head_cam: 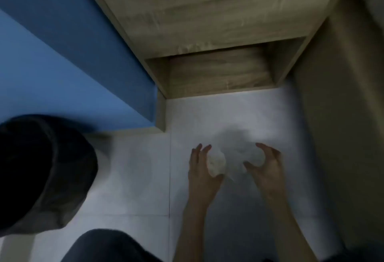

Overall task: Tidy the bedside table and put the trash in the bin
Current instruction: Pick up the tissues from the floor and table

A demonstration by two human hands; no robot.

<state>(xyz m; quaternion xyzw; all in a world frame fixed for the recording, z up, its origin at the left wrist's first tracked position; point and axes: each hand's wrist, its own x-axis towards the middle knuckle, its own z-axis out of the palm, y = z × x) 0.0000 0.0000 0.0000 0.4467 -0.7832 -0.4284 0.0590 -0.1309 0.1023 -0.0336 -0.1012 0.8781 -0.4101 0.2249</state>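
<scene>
Head view: a crumpled white paper wad (232,161) is gripped between both hands above the pale tiled floor (133,178). The left hand (202,170) is curled around the wad's left side, fingers bent over its top edge. The right hand (265,162) is clamped on the wad's right side, with the thumb pressed in from below and the fingers hooked over the top. The wad's outline is blurred, so its exact shape cannot be told.

The wooden bedside table (207,18) is located ahead of the hands; its drawer front with a dark cut-out handle is seen at the top, and an open lower compartment (218,70) is seen beneath the drawer. A blue bed side (62,64) is positioned to the left, touching the table. A dark bin (41,168) with a dark liner is placed on the floor at the left, well apart from the hands. A knee in dark fabric (108,247) is visible at the bottom edge.
</scene>
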